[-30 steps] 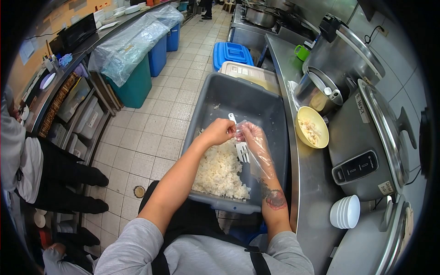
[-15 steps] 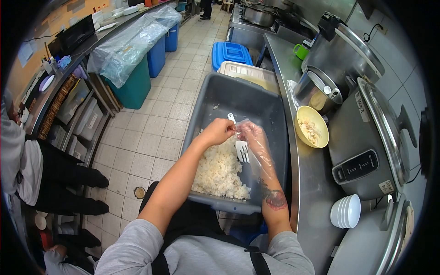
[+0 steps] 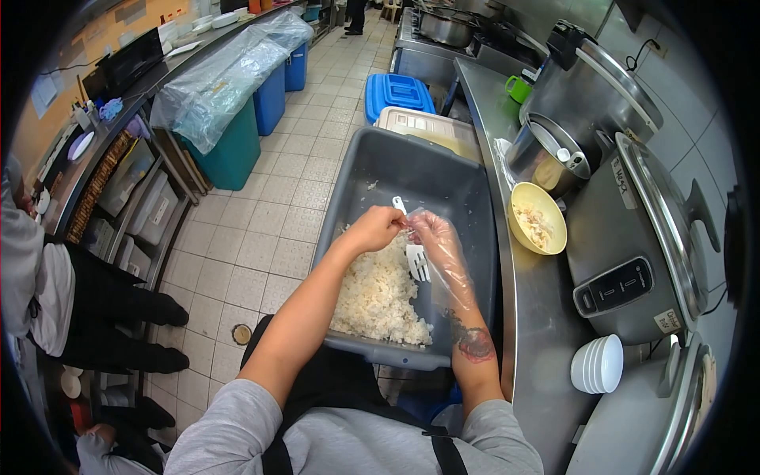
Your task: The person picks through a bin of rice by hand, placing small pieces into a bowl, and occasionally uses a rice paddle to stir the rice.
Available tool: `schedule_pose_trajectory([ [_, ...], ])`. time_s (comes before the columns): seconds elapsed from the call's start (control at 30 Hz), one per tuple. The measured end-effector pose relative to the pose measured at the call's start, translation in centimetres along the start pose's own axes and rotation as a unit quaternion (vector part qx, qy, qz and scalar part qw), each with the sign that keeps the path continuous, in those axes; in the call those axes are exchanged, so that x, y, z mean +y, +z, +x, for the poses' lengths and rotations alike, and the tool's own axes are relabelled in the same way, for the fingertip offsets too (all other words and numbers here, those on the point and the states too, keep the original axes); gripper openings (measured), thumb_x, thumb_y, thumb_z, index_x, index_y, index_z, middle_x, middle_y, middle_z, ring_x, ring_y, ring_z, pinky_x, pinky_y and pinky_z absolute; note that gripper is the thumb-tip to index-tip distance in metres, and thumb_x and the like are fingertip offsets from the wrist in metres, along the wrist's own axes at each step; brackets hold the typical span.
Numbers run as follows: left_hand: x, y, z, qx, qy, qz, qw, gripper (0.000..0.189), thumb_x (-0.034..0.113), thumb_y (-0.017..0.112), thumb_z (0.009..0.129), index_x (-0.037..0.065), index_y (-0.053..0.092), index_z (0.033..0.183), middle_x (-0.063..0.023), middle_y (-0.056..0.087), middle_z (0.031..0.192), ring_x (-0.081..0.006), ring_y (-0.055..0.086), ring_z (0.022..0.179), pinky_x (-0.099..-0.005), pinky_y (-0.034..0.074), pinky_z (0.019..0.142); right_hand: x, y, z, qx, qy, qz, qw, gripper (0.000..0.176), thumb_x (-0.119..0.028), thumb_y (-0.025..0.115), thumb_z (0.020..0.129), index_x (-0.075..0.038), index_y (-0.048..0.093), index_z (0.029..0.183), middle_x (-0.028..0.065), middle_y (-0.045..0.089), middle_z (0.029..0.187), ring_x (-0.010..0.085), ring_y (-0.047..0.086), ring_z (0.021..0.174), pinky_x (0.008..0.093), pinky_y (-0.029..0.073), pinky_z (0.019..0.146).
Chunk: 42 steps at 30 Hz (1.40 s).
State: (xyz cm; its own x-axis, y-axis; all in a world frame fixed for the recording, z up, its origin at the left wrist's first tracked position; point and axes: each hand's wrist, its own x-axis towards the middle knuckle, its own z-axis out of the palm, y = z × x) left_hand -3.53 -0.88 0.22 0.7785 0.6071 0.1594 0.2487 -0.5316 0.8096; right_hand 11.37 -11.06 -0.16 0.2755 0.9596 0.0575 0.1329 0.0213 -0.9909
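Observation:
My left hand (image 3: 378, 229) is bare, its fingers pinched together over the grey tub (image 3: 393, 158). Against its fingertips is my right hand (image 3: 432, 232), which wears a loose clear plastic glove (image 3: 453, 269) reaching down the wrist. The right fingers are curled and closed too. What lies between the fingertips is too small to make out. Under the hands, a mound of cooked white rice (image 3: 380, 297) fills the near left part of the tub. A white slotted spatula (image 3: 417, 263) rests by the rice, partly hidden behind my hands.
Right of the tub runs a steel counter (image 3: 532, 317) with a yellow bowl (image 3: 538, 219), a large rice cooker (image 3: 633, 237) and stacked white bowls (image 3: 597, 365). Lidded bins (image 3: 398, 95) stand beyond the tub. A person in dark trousers (image 3: 103, 305) is at the left.
My right hand has shifted slightly and its fingers have drawn together a little at my left fingertips. The rice and spatula look the same.

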Motion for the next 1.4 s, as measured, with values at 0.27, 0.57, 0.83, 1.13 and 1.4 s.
schedule_pose_trajectory([
  [0.27, 0.0, -0.2, 0.0, -0.021, 0.001, 0.044, 0.999, 0.024, 0.005, 0.056, 0.078, -0.001, 0.068, 0.097, -0.0229, 0.068, 0.092, -0.0377, 0.065, 0.089, -0.0414, 0.050, 0.080, -0.6, 0.9, -0.4, 0.025, -0.092, -0.045, 0.994, 0.013, -0.009, 0.069, 0.085, 0.001, 0.066, 0.093, 0.0046, 0.068, 0.084, 0.0081, 0.061, 0.078, 0.0246, 0.050, 0.072],
  [0.57, 0.1, 0.0, -0.2, -0.030, 0.008, 0.043, 0.999, 0.024, 0.007, 0.057, 0.077, -0.001, 0.068, 0.096, -0.0240, 0.067, 0.093, -0.0385, 0.064, 0.090, -0.0418, 0.050, 0.079, -1.0, 1.1, -0.8, 0.046, -0.086, -0.100, 0.990, 0.010, -0.007, 0.068, 0.084, 0.002, 0.068, 0.089, 0.0071, 0.070, 0.079, 0.0088, 0.063, 0.073, 0.0247, 0.050, 0.067],
  [0.83, 0.4, -0.2, -0.2, -0.045, 0.001, 0.043, 0.998, 0.021, 0.008, 0.066, 0.073, -0.002, 0.067, 0.091, -0.0212, 0.068, 0.090, -0.0347, 0.066, 0.087, -0.0392, 0.051, 0.077, -0.3, 0.8, -0.5, 0.057, -0.104, -0.111, 0.987, 0.012, -0.007, 0.061, 0.089, 0.003, 0.067, 0.089, 0.0077, 0.070, 0.079, 0.0081, 0.063, 0.073, 0.0248, 0.050, 0.067],
  [1.13, 0.6, -0.2, -0.2, -0.043, 0.004, 0.042, 0.998, 0.019, 0.008, 0.070, 0.071, -0.002, 0.066, 0.087, -0.0186, 0.068, 0.086, -0.0328, 0.066, 0.083, -0.0379, 0.051, 0.073, 0.4, 0.8, -0.1, 0.057, -0.114, -0.104, 0.986, 0.011, -0.006, 0.059, 0.089, 0.003, 0.065, 0.086, 0.0066, 0.068, 0.075, 0.0073, 0.060, 0.071, 0.0257, 0.049, 0.065],
  [1.4, 0.0, 0.2, -0.1, -0.028, 0.021, 0.042, 0.998, 0.017, 0.009, 0.068, 0.075, -0.001, 0.066, 0.087, -0.0169, 0.068, 0.083, -0.0295, 0.065, 0.076, -0.0364, 0.050, 0.069, 0.3, 0.6, -0.2, 0.062, -0.108, -0.142, 0.982, 0.012, -0.009, 0.061, 0.088, 0.002, 0.065, 0.086, 0.0090, 0.066, 0.071, 0.0075, 0.058, 0.066, 0.0272, 0.048, 0.061],
])
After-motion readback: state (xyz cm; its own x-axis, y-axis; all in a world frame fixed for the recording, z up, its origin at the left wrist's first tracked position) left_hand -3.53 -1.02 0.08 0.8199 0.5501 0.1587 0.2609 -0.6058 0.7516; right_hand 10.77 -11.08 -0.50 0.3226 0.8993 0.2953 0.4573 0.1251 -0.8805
